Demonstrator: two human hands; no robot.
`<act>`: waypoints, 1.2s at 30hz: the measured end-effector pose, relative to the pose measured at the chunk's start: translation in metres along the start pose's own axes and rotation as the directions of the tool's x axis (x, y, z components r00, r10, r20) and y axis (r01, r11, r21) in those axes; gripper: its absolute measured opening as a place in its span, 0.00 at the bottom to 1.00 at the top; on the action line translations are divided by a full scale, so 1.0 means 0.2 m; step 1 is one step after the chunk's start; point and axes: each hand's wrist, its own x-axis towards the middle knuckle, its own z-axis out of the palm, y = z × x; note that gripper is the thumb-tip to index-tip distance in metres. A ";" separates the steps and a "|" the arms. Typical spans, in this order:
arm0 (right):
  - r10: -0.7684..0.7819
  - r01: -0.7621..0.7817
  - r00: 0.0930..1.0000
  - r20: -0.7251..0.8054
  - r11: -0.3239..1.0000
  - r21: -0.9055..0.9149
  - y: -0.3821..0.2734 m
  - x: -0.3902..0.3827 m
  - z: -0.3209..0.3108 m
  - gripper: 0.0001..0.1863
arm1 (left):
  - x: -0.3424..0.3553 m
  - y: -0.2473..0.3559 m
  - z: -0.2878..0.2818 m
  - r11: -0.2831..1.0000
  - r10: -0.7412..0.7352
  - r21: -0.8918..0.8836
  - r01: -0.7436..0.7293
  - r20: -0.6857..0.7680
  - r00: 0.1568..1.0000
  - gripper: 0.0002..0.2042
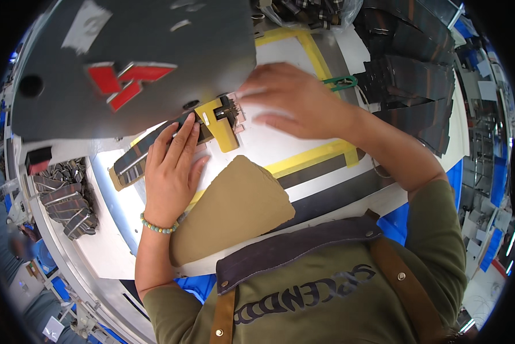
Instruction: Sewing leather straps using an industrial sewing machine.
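Observation:
My left hand (171, 172) lies with fingers extended on a dark striped fabric strip (132, 157) with tan edging, at the grey machine head (166, 51). A yellow guide piece (226, 136) with a dark fitting sits just right of those fingertips, over a small pink part (238, 123). My right hand (289, 103), blurred by motion, hovers right of the yellow piece with its fingers apart. A tan pointed panel (229, 212) lies on the white work surface (277, 60) below my hands. The strip’s far end is hidden behind my fingers and the machine.
Dark striped panels (404, 86) are piled at the right, near green-handled snips (340, 81). Striped pieces (68, 215) lie heaped at the left. Dark pieces in a clear bag (309, 12) sit at the back. Yellow tape (303, 163) borders the surface. Blue bins (392, 223) show below the table.

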 end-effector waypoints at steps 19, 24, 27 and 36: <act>-0.042 0.070 0.995 0.087 0.935 -0.349 0.14 0.15 -0.02 0.16 | 0.15 0.11 0.00 0.965 0.211 -0.163 -0.206 0.013 0.977 0.21; -0.090 0.102 0.995 0.051 0.936 -0.337 0.15 0.14 -0.01 0.12 | 0.16 0.05 0.01 0.946 0.241 -0.220 -0.237 -0.012 0.971 0.19; -0.084 0.101 0.995 0.059 0.903 -0.418 0.17 0.14 -0.02 0.09 | 0.13 0.06 -0.08 0.940 0.212 -0.262 -0.216 -0.044 0.976 0.16; 0.352 -0.347 0.936 -0.001 0.922 0.174 -0.12 0.10 -0.17 0.07 | -0.02 0.20 -0.14 0.381 -0.297 -0.884 0.272 0.161 0.941 0.16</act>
